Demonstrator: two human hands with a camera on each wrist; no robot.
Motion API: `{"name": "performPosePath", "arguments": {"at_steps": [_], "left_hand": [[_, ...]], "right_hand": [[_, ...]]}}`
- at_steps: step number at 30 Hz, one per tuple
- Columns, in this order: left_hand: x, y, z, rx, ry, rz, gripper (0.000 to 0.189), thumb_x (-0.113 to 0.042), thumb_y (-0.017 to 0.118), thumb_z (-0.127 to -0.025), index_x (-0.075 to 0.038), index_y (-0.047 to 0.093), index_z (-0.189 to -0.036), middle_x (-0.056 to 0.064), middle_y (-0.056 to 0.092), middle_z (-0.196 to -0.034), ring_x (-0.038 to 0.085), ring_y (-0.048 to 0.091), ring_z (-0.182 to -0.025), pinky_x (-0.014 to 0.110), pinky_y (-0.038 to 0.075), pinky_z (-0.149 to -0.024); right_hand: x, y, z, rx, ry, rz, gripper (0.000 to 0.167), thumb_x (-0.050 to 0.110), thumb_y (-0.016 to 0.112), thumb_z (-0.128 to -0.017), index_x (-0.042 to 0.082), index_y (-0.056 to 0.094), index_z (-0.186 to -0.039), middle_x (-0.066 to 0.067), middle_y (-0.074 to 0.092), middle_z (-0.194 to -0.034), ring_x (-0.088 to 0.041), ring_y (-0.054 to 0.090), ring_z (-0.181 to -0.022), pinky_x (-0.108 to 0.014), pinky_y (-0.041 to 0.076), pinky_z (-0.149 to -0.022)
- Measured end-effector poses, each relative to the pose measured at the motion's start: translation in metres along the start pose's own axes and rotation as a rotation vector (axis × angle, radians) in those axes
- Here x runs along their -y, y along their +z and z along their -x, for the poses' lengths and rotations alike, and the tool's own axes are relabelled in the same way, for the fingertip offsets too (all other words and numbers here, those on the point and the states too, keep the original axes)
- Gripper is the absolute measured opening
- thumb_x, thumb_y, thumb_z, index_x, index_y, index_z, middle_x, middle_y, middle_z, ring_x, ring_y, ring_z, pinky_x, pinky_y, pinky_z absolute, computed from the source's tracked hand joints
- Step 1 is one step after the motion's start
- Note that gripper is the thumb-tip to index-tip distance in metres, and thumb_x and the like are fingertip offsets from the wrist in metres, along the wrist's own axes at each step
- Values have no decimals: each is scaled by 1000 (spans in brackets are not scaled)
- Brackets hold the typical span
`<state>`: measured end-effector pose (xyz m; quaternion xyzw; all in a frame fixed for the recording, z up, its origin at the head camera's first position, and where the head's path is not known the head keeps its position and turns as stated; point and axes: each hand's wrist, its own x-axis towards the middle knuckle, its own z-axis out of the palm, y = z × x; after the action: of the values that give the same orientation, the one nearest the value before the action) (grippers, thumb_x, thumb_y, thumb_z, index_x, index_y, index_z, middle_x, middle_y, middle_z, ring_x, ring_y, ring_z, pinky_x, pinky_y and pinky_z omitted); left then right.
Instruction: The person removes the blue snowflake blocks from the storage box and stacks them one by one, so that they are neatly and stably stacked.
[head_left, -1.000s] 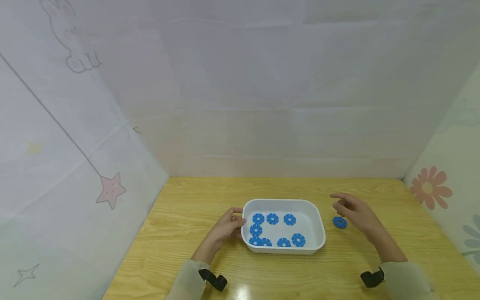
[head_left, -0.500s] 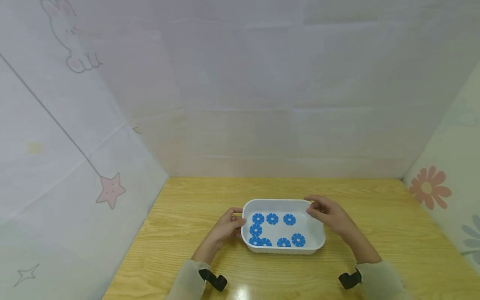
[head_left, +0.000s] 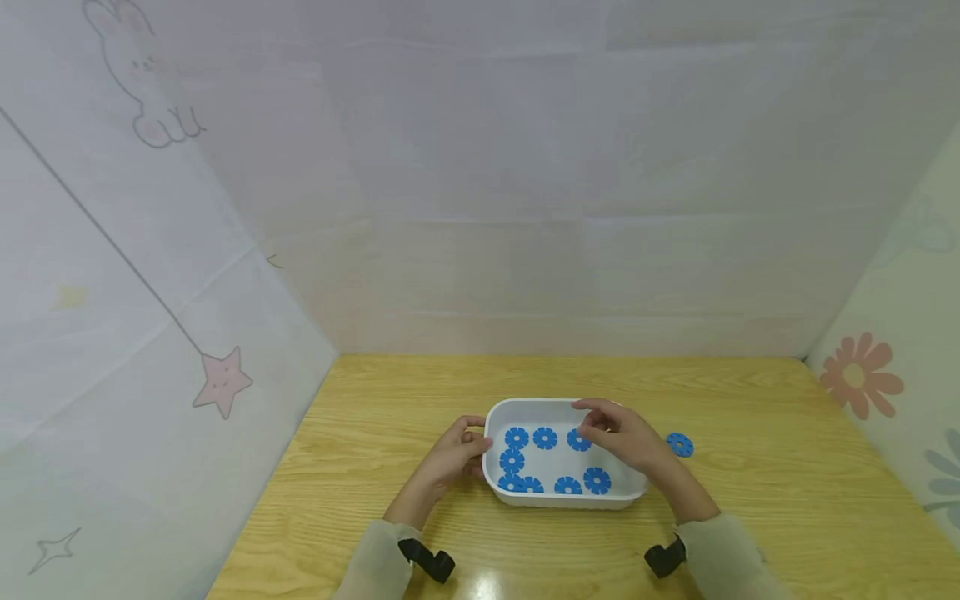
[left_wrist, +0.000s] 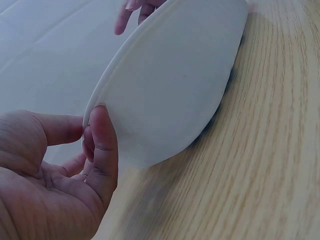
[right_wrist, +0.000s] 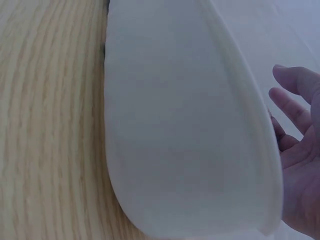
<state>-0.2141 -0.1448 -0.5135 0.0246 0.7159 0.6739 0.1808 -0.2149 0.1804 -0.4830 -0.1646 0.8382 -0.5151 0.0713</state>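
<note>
My left hand (head_left: 450, 457) pinches the left rim of a white plastic tray (head_left: 562, 502); the left wrist view shows the thumb and fingers on either side of that rim. Several blue notched discs, like snowflake building pieces, lie flat in the tray, among them a lower-right disc (head_left: 597, 481). My right hand (head_left: 626, 435) hovers over the tray's right part, partly covering the upper-right disc (head_left: 577, 440). In the right wrist view the fingers of this hand (right_wrist: 300, 165) are loosely bent and apart, with nothing seen between them, beyond the tray wall (right_wrist: 185, 125).
One more blue disc (head_left: 680, 444) lies on the wooden table (head_left: 375, 400), right of the tray and beyond my right forearm. A pale cloth backdrop (head_left: 480, 250) with printed figures surrounds the table at the back and sides.
My right hand has moved left, from above the loose disc on the table to over the tray. That disc stays on the table. The left hand and tray have not moved.
</note>
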Motion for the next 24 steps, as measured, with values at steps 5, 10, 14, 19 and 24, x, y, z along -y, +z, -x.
{"name": "performPosePath", "arguments": {"at_steps": [5, 10, 14, 19, 24], "left_hand": [[0, 0, 0, 2, -4, -4, 47, -14, 60, -102, -2, 42, -143, 27, 60, -120, 20, 65, -82, 31, 56, -67], [0, 0, 0, 6, 3, -7, 48, -15, 61, -102, -1, 41, -143, 27, 61, -118, 19, 65, -81, 32, 56, -67], [-1, 1, 0, 4, 9, -9, 48, -15, 61, -101, 0, 41, -143, 28, 61, -118, 20, 65, -80, 32, 56, -66], [-1, 1, 1, 3, 10, -12, 48, -15, 61, -101, 0, 42, -142, 27, 61, -117, 20, 65, -80, 31, 56, -66], [-1, 1, 1, 1, 10, -17, 47, -16, 61, -102, -1, 42, -142, 26, 62, -116, 19, 65, -80, 31, 56, -67]], "right_hand": [[1, 10, -8, 36, -18, 18, 43, 24, 70, -97, 15, 61, -138, -3, 66, -98, -25, 61, -89, -25, 53, -76], [4, 21, -15, 63, -1, 54, 42, 24, 70, -97, 18, 62, -138, 1, 66, -96, -19, 61, -88, -25, 53, -77], [5, 29, -20, 100, -17, 51, 43, 22, 71, -96, 13, 61, -138, 1, 66, -96, -18, 61, -87, -25, 53, -76], [3, 38, -27, 156, -31, 66, 48, 24, 72, -96, 10, 59, -140, 1, 66, -96, -16, 61, -86, -25, 52, -75], [1, 47, -32, 228, -42, 95, 47, 23, 71, -96, 12, 59, -140, 2, 66, -95, -16, 59, -85, -26, 51, -76]]}}
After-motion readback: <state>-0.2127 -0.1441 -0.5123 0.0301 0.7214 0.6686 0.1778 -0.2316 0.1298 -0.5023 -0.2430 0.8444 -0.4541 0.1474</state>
